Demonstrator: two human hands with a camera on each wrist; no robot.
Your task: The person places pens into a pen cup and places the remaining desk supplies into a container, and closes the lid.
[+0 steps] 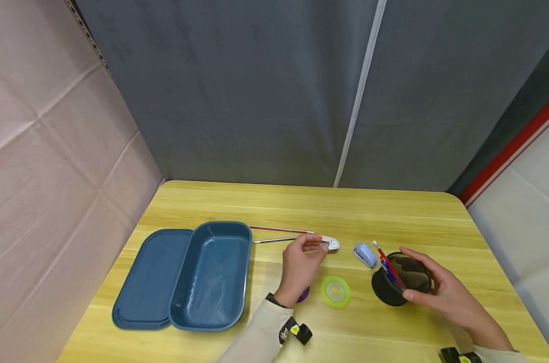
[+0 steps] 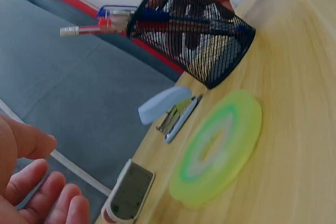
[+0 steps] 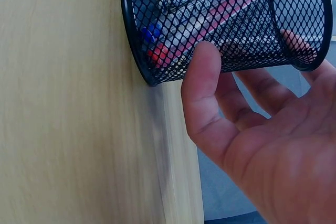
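My right hand (image 1: 451, 295) grips a black mesh pen cup (image 1: 387, 290) on its right side, thumb in front and fingers behind. Inside the cup lean a red pencil with a white eraser (image 1: 377, 247) and blue and red pens (image 3: 210, 14). The cup is tilted in the left wrist view. My left hand (image 1: 301, 264) hangs beside a small white device with a grey face (image 2: 129, 190), fingers loosely curled and holding nothing. A light-blue stapler (image 1: 365, 254) and a flat yellow-green ring (image 1: 335, 292) lie between the hands.
To the left, a deep blue rectangular box (image 1: 210, 282) stands against its flat blue lid (image 1: 154, 282). A thin red stick (image 1: 279, 229) and a silver one (image 1: 274, 240) lie near the box. Something purple (image 1: 304, 295) is mostly hidden by my left wrist. A grey curtain (image 1: 233, 91) hangs behind.
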